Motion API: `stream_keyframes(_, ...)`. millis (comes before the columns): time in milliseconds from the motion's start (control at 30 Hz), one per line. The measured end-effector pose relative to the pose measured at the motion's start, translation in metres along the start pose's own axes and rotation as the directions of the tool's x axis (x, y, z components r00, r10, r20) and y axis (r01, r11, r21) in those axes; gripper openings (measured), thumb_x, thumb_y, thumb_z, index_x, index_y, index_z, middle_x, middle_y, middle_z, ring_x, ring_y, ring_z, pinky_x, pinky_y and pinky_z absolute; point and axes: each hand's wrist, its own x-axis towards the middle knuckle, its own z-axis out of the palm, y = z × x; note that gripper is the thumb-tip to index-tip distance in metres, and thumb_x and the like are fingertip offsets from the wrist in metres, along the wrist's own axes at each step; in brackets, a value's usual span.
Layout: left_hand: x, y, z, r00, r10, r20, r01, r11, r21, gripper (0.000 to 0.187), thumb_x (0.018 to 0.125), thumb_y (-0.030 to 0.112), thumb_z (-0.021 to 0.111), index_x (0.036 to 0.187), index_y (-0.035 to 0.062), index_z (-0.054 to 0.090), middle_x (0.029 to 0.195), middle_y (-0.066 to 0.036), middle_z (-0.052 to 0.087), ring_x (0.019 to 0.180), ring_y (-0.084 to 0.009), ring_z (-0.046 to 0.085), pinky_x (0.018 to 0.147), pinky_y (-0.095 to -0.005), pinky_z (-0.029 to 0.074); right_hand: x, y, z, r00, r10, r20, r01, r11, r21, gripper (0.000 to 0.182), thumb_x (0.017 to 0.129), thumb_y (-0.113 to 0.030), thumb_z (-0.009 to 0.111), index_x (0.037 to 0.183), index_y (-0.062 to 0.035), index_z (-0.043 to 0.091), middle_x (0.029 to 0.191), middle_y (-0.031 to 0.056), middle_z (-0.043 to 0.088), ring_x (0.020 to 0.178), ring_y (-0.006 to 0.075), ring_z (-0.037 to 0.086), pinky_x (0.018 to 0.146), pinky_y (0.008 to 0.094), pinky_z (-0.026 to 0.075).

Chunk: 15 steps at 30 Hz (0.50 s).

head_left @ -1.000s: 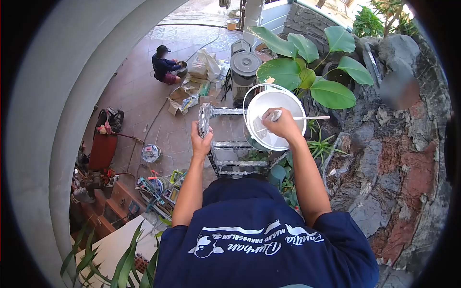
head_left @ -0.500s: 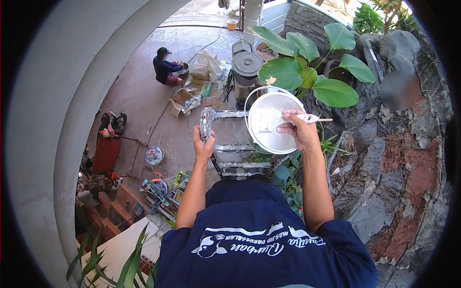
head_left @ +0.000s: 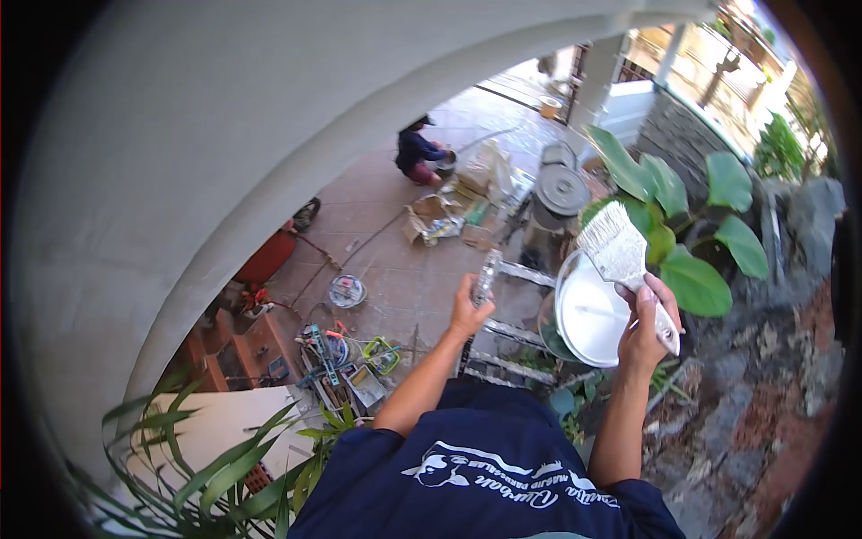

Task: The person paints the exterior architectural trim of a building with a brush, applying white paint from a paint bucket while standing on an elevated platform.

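My right hand [head_left: 645, 331] is closed round the handle of a wide paintbrush [head_left: 617, 249], its bristles pointing up and coated white. Just behind and below the brush is a white bucket [head_left: 593, 316] with white paint inside and a wire handle; the brush covers part of its rim. My left hand [head_left: 469, 310] grips the top end of a paint-spattered ladder rail [head_left: 488, 277]. Ladder rungs [head_left: 514, 332] run from that rail toward the bucket, which hides their far ends.
A curved pale wall [head_left: 224, 162] fills the upper left. Large-leaved plants [head_left: 705, 278] and rough rock [head_left: 763, 395] lie to the right. Below, a person [head_left: 418, 154] crouches near bags [head_left: 485, 171]. Tools [head_left: 332, 359], a paint pail [head_left: 347, 290] and a lidded bin [head_left: 562, 190] stand on the tiles.
The brush has come up out of the bucket, its bristles now above the rim. My view has turned left toward the wall, and the scene has shifted right and tilted.
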Motion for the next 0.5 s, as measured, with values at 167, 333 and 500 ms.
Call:
stream_keyframes(167,-0.004,-0.011,-0.003,0.999,0.005,-0.045,-0.005,1.000,0.005,0.046,0.072,0.014,0.068,0.114,0.0031,0.051,0.087,-0.005,0.060,0.081,-0.0140,0.058,0.074,-0.0310,0.047,-0.032,-0.040,0.156,0.579,-0.557,0.595,0.601,0.785,0.150,0.024,0.076,0.004,0.072,0.099,0.0015,0.069,0.108,0.0228,0.068,0.093,0.0328,0.070,0.082,0.0361,0.056)
stream_keyframes(333,-0.006,-0.010,-0.003,0.998,0.043,-0.047,-0.041,0.997,0.061,0.052,0.072,0.016,0.070,0.119,0.0019,0.051,0.101,-0.012,0.062,0.093,-0.0223,0.059,0.083,-0.0373,0.047,-0.076,-0.029,0.264,0.242,-0.781,0.575,0.582,0.592,0.558,0.028,0.069,0.005,0.075,0.096,0.0034,0.069,0.107,0.0220,0.066,0.087,0.0337,0.069,0.075,0.0360,0.058)
stream_keyframes(500,0.002,-0.031,0.003,0.962,0.251,-0.110,-0.226,0.954,0.195,0.059,0.072,0.019,0.072,0.123,0.0007,0.050,0.115,-0.018,0.063,0.106,-0.0305,0.061,0.093,-0.0436,0.046,-0.031,0.010,0.289,0.354,-0.779,0.518,0.701,0.587,0.404,0.022,0.074,0.003,0.072,0.096,0.0024,0.069,0.099,0.0223,0.069,0.088,0.0347,0.070,0.078,0.0379,0.057)
